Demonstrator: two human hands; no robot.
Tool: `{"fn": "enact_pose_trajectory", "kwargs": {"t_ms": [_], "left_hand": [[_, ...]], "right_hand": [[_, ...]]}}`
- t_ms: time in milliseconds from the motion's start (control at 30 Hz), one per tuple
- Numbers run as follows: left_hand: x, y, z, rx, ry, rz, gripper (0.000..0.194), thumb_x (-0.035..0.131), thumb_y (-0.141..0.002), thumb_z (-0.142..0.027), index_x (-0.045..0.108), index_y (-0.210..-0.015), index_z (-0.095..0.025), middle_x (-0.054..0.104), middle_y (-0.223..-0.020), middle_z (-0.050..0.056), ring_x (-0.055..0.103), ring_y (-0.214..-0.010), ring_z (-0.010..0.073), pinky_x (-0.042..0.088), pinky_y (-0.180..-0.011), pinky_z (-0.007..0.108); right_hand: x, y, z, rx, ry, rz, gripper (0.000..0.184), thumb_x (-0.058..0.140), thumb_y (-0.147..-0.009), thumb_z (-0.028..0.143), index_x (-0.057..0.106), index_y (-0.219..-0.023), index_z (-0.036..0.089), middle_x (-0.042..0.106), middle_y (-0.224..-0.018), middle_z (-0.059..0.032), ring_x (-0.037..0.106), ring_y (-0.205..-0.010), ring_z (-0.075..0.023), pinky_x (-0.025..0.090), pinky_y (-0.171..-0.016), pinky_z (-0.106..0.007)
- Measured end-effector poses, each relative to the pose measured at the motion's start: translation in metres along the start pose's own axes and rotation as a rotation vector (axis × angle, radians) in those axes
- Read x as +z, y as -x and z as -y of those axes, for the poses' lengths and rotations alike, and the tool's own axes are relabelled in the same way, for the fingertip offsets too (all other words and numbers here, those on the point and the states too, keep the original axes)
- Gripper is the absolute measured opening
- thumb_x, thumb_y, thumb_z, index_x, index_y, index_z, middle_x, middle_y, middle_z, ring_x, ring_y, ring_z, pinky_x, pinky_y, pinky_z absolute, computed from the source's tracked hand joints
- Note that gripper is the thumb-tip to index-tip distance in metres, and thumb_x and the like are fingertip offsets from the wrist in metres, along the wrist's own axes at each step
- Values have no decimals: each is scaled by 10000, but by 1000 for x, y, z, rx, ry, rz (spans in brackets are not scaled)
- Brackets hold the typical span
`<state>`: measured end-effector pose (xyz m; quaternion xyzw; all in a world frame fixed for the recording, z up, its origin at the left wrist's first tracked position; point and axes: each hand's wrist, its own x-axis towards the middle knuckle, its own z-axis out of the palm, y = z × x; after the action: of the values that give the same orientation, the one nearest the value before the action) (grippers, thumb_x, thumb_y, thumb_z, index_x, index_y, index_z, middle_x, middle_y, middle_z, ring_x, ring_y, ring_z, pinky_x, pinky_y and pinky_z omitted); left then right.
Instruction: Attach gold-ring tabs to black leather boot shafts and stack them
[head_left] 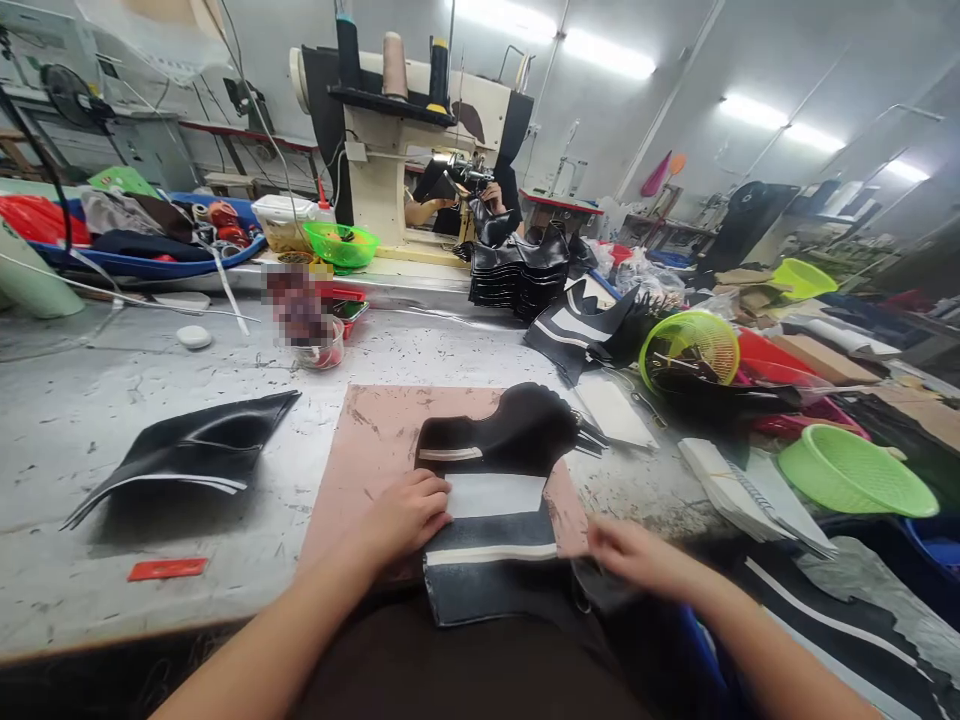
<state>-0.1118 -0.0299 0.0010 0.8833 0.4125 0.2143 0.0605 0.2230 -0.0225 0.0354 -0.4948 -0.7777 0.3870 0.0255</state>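
Note:
A black leather cut piece with white strips and a pale grey band lies on a pinkish board, its near end over the table's front edge. The far end is a rounded, dark, fuzzy-looking part. My left hand is at the piece's left edge, fingers bent and closed on it beside the pale band. To the right of the piece, my right hand is slightly blurred with its fingers curled together. Dark material hangs just below it; what lies between the fingertips is hidden.
A folded black leather piece and a red strip lie left. Behind stand a sewing machine and stacked black pieces. A co-worker's hand shows through the machine. Green baskets and white sheets are right.

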Motion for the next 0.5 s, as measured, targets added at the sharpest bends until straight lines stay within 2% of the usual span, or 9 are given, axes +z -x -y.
{"fn": "enact_pose_trajectory", "kwargs": {"t_ms": [33,67,100,133,233,267,300,400,500], "left_hand": [[0,-1,0,-1,2,-4,193,499,-830,-243,572,-665,-176,653,-940,35,537,-866,185,483,-760,309],[-1,-1,1,1,1,-9,199,491,-833,-244,571,-663,-177,651,-937,38,539,-867,185,484,-756,309],[-1,-2,1,6,-1,-15,200,482,-835,-243,573,-669,-178,649,-931,40,542,-864,185,484,-751,309],[-1,-2,1,8,-3,-24,196,472,-836,-240,576,-682,-179,646,-919,44,547,-852,182,486,-739,306],[-3,0,1,2,0,-75,196,440,-840,-232,574,-706,-182,631,-834,46,562,-776,161,485,-685,278],[-5,1,1,-3,-4,-113,200,434,-841,-229,568,-700,-184,622,-807,42,564,-762,156,482,-676,270],[-6,3,1,-12,-16,-168,197,434,-841,-228,562,-696,-189,615,-798,40,565,-769,156,480,-682,267],[-12,9,5,-62,-84,-419,112,467,-830,-209,562,-772,-199,605,-864,44,558,-860,172,468,-758,288],[-15,12,14,-154,-130,-626,82,473,-823,-175,551,-843,-193,590,-905,58,555,-880,175,461,-786,301]], "right_hand": [[-7,8,-1,63,10,153,65,524,-692,252,519,-647,205,542,-622,6,507,-600,-150,389,-565,-259],[-14,13,-1,111,15,250,47,567,-661,249,567,-671,203,576,-645,2,527,-616,-155,396,-571,-257],[-20,12,1,142,19,261,90,594,-645,253,606,-719,203,609,-692,-7,544,-641,-160,406,-586,-257],[-24,7,4,157,26,178,145,603,-649,267,630,-777,203,634,-759,-18,555,-664,-162,419,-610,-262],[-30,-31,16,110,102,-280,221,548,-733,312,636,-898,193,643,-922,-50,557,-658,-146,443,-655,-277],[-30,-47,22,83,145,-384,222,530,-757,314,636,-905,187,645,-925,-55,558,-645,-144,446,-650,-277],[-31,-62,27,57,190,-441,211,519,-774,312,640,-888,182,651,-895,-57,563,-638,-147,445,-641,-275],[-43,-98,42,15,285,-485,200,504,-802,317,646,-764,181,657,-725,-54,588,-658,-180,430,-619,-267],[-87,-116,50,39,324,-602,216,507,-807,350,638,-742,191,658,-712,-61,604,-716,-206,421,-647,-271]]}}
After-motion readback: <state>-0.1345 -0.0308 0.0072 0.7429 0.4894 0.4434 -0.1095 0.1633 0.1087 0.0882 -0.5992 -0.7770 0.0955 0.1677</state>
